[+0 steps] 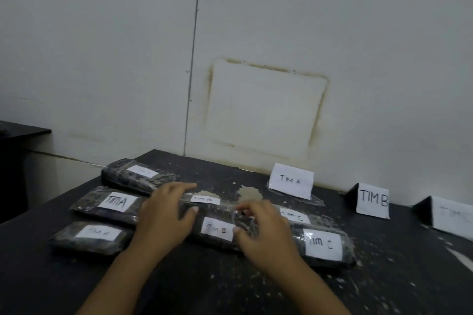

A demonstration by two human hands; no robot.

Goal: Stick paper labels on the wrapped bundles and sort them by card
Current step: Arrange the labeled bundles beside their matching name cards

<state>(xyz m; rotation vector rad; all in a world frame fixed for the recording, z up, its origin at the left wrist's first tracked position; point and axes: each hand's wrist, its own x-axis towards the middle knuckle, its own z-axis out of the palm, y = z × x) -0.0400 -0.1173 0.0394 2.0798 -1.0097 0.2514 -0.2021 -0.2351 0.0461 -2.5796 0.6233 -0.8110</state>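
Note:
Several dark plastic-wrapped bundles with white paper labels lie on the black table (230,289). Three at the left read TIM A: back (120,178), middle (88,203) and front (64,240). Two TIM B bundles lie in the middle, back (204,199) and front (217,231). At the right are two TIM C bundles, back (291,215) and front (322,245). My left hand (166,215) rests with fingers stretched on the left end of the front TIM B bundle. My right hand (263,227) grips that bundle's right part, fingers curled beside its label.
Three folded paper cards stand along the wall: TIM A (291,181), TIM B (372,201) and a blurred third card (450,215) at the right edge. A clear plastic sheet lies under the TIM A card. A second dark surface (23,133) stands at the far left.

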